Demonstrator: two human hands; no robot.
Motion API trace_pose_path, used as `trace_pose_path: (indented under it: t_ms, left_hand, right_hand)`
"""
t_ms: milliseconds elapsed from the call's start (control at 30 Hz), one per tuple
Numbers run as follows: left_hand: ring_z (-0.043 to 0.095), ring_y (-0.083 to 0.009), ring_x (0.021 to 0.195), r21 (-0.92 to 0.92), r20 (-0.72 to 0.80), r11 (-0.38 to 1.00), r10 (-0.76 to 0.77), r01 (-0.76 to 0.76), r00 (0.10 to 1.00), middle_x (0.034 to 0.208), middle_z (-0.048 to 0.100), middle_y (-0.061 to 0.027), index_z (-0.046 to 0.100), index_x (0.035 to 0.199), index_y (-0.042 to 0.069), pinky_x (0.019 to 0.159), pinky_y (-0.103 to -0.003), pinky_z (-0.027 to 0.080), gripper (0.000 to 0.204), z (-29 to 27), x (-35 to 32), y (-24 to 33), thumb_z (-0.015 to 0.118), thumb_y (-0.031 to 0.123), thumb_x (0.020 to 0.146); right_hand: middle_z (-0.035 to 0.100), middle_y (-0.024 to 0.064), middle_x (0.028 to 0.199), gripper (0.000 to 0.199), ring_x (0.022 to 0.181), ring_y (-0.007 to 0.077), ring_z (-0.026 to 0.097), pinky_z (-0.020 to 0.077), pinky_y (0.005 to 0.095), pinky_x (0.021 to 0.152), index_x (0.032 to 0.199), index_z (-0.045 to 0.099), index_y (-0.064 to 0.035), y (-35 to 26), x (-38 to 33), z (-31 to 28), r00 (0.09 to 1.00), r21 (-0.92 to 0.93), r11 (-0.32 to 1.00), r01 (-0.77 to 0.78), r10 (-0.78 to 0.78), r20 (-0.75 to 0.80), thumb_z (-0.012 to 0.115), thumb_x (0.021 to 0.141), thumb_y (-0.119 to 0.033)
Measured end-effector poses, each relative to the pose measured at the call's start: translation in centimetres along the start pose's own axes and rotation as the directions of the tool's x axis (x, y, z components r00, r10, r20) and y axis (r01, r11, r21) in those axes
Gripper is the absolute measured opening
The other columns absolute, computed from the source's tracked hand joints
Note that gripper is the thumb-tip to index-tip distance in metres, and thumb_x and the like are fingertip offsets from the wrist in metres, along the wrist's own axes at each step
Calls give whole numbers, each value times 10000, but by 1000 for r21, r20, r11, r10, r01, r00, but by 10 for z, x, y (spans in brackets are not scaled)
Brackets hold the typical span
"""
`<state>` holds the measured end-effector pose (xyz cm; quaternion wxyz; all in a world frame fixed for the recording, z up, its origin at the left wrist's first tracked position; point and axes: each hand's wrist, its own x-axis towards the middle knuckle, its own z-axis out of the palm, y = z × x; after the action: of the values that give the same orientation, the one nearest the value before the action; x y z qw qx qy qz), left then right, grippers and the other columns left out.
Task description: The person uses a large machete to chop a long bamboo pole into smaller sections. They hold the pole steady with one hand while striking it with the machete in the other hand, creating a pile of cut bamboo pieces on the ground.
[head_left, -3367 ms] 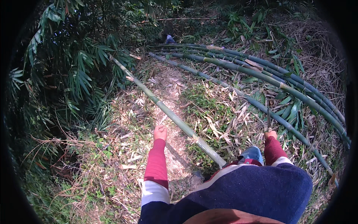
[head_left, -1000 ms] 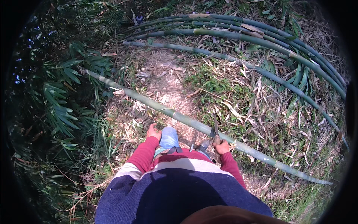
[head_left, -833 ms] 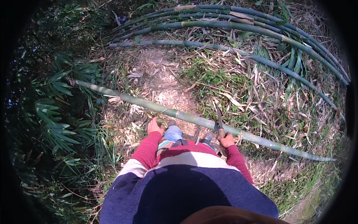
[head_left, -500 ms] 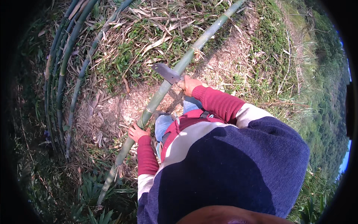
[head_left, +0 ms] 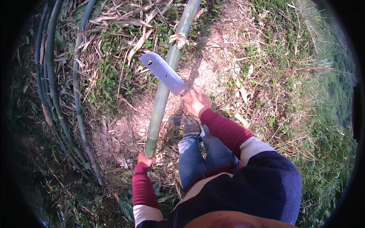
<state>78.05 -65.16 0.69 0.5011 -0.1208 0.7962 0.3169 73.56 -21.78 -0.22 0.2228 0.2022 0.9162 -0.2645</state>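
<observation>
The left arm reaches ahead, the left hand [head_left: 145, 159] wrapped round the pole [head_left: 161, 100]. The right arm angles forward and inward, the right hand [head_left: 197, 103] clenched on the handle of the knife [head_left: 164, 74], which crosses above the pole. The pole slants away over the ground [head_left: 222, 57].

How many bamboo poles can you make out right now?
5 clearly: a green pole at the left hand, a separate pole further left, and three bunched poles beyond that. More may be hidden within the bunch.
</observation>
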Motion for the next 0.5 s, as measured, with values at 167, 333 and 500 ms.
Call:
trace_pose_path:
  t_ms: [167, 333, 500]
  left_hand:
    - [679, -178, 737, -19, 55, 999, -43, 44, 998, 849, 730, -47, 717, 909, 43, 722, -350, 548, 342, -23, 15, -16, 851, 161, 617]
    - [698, -188, 810, -226, 303, 960, -91, 164, 949, 909, 735, -55, 704, 988, 42, 785, -369, 563, 395, -41, 29, -16, 863, 74, 627]
    - [702, -189, 783, -138, 344, 984, -54, 108, 937, 864, 735, -47, 708, 940, 60, 758, -357, 563, 328, -31, 36, -7, 858, 117, 653]
  right_hand:
    - [621, 70, 878, 373, 896, 262, 630, 460, 408, 908, 1114, 571, -87, -13, 34, -1, 700, -397, 738, 545, -661, -269, 654, 806, -282]
    - [605, 58, 808, 273, 813, 229, 637, 469, 368, 839, 998, 551, -90, 20, 76, -21, 669, -332, 642, 691, -742, -41, 641, 789, -241]
    - [676, 125, 833, 222, 828, 274, 671, 474, 408, 827, 954, 558, -72, 68, 130, -70, 863, -158, 935, 317, -353, -360, 643, 816, -223]
